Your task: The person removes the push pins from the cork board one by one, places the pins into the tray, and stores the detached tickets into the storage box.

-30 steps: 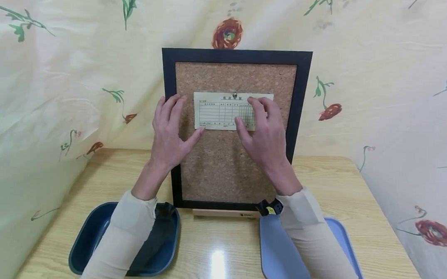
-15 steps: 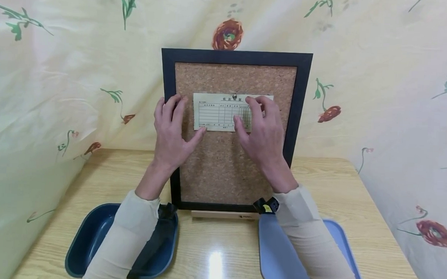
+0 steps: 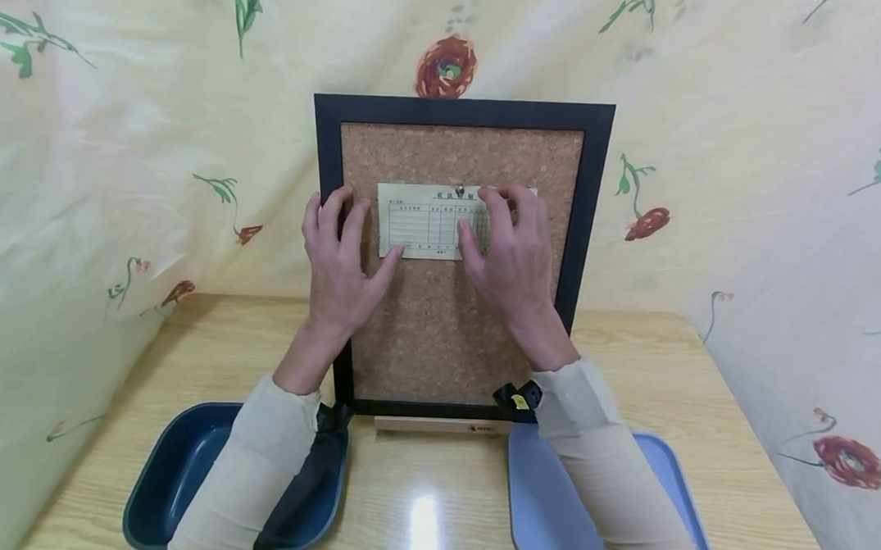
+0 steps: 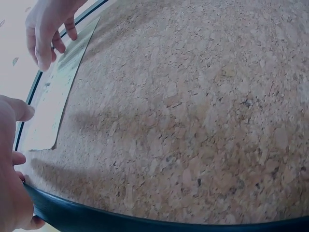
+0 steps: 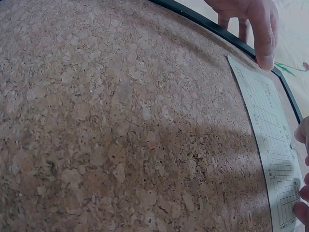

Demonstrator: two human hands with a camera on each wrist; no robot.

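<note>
A printed paper form (image 3: 420, 225) hangs on the cork board (image 3: 445, 333), with a shiny pushpin (image 3: 460, 191) at its top middle. My left hand (image 3: 341, 262) is at the board's left side, fingers spread and slightly bent over the black frame; its thumb (image 5: 264, 55) reaches close to the form's lower left corner. My right hand (image 3: 515, 254) lies in front of the form's right part, covering some of it, with thumb and index finger apart. Its fingertips (image 5: 300, 209) are at or just off the paper; exact contact cannot be told. Neither hand shows anything held.
The framed board leans upright on a small wooden base (image 3: 441, 425) on the wooden table (image 3: 701, 385). A dark blue tray (image 3: 173, 477) stands at the front left, a light blue tray (image 3: 548, 509) at the front right, both partly behind the forearms. Flowered cloth (image 3: 713, 115) hangs behind.
The right hand has shifted slightly left over the form. My left hand keeps its place by the frame, its thumb a little nearer the form's corner. The form and pushpin stay put.
</note>
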